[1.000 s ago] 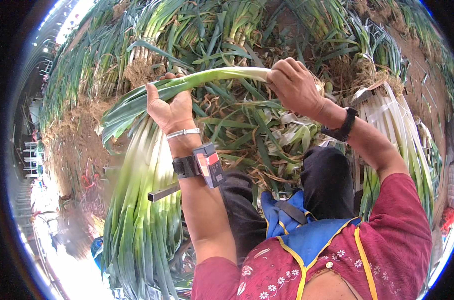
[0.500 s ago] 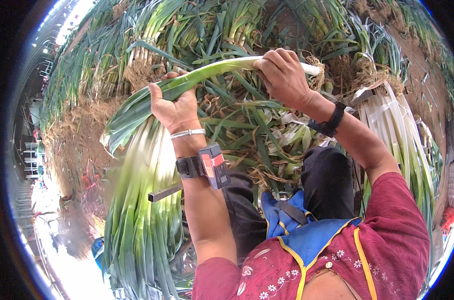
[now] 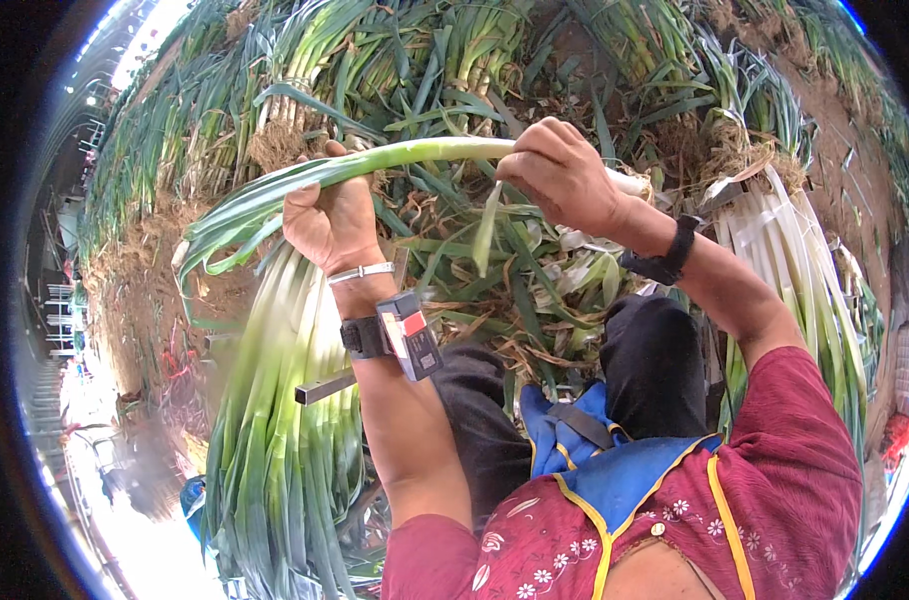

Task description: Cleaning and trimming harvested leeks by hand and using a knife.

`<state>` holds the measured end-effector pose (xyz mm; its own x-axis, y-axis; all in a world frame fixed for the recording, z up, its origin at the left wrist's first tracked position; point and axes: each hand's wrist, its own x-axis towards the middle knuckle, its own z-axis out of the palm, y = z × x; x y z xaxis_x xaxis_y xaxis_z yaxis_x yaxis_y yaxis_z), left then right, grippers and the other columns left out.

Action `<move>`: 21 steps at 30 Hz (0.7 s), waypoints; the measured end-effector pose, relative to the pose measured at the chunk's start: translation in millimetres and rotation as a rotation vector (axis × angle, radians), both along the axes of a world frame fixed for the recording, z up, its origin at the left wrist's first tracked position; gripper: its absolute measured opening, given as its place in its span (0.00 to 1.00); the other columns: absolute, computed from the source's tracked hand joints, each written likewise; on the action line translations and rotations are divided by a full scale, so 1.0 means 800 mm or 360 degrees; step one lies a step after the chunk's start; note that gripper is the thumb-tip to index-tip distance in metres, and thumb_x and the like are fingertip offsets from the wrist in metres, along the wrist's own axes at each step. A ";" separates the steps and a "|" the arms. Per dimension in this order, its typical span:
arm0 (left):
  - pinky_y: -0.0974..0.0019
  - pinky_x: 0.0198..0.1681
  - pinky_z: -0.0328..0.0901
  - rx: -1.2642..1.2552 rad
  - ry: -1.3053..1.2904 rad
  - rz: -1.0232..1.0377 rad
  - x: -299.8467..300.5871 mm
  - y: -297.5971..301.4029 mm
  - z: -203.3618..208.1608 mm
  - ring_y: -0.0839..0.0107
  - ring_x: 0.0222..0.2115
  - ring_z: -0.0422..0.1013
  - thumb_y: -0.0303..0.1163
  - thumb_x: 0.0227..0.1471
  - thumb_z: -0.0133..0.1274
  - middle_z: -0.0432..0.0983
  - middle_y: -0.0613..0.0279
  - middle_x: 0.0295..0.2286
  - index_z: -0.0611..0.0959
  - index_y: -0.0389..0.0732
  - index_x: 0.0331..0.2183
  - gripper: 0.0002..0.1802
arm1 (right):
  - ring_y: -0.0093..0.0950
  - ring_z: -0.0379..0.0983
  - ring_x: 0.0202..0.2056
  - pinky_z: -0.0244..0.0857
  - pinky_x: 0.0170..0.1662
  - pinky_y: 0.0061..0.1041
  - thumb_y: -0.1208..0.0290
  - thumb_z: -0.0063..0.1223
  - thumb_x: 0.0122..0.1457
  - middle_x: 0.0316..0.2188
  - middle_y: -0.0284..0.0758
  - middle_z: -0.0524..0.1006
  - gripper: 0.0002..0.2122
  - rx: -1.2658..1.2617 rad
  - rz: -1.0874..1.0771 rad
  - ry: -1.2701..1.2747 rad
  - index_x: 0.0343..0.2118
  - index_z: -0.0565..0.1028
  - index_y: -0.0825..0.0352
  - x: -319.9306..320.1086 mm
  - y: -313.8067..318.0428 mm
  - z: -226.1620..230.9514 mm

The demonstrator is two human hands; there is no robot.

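A long leek (image 3: 425,151) lies crosswise between my two hands, green leaves to the left and white root end to the right. My left hand (image 3: 330,212) is closed around its leafy part. My right hand (image 3: 563,172) grips the white stalk, its fingers bent over it; the root end (image 3: 630,184) sticks out beyond the hand. A loose pale-green strip of leaf (image 3: 487,238) hangs down below my right fingers. Under my left forearm lies a pile of leeks (image 3: 285,370) with white stalks and long green leaves.
Another stack of pale-stalked leeks (image 3: 790,250) lies at the right. Bundles of leeks with brown roots (image 3: 280,140) line the far side. Leaf scraps (image 3: 545,290) cover the ground before my knees. A square metal bar (image 3: 325,388) juts out beside my left forearm.
My left hand has shifted left and slightly down, and the leek's leafy end has moved left with it. My right hand is a little lower, and a leaf strip now hangs beneath it.
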<state>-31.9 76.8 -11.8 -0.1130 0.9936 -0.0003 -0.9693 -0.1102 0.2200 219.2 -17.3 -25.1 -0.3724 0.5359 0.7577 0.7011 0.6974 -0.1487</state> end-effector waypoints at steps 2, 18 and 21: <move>0.44 0.55 0.53 0.0000 0.0098 -0.0150 0.002 -0.006 0.003 0.57 0.41 0.66 0.13 0.36 0.51 0.69 0.55 0.37 0.71 0.36 0.38 0.21 | 0.32 0.65 0.30 0.62 0.33 0.29 0.77 0.58 0.48 0.28 0.32 0.66 0.07 -0.0022 0.0003 0.0136 0.30 0.74 0.63 0.004 0.001 0.008; 0.43 0.46 0.63 -0.0319 0.0267 -0.0055 -0.035 0.004 0.004 0.53 0.36 0.65 0.20 0.55 0.41 0.68 0.55 0.30 0.64 0.33 0.39 0.09 | 0.32 0.75 0.31 0.69 0.39 0.32 0.74 0.54 0.48 0.25 0.30 0.73 0.11 -0.0221 0.0059 -0.0327 0.36 0.71 0.60 0.047 -0.060 0.021; 0.45 0.44 0.63 -0.0363 0.0204 -0.0084 -0.055 0.017 -0.008 0.59 0.33 0.67 0.19 0.53 0.41 0.67 0.56 0.30 0.64 0.35 0.40 0.10 | 0.32 0.75 0.32 0.70 0.38 0.32 0.76 0.53 0.48 0.24 0.30 0.73 0.11 -0.0301 -0.0097 -0.0334 0.36 0.71 0.60 0.087 -0.073 -0.006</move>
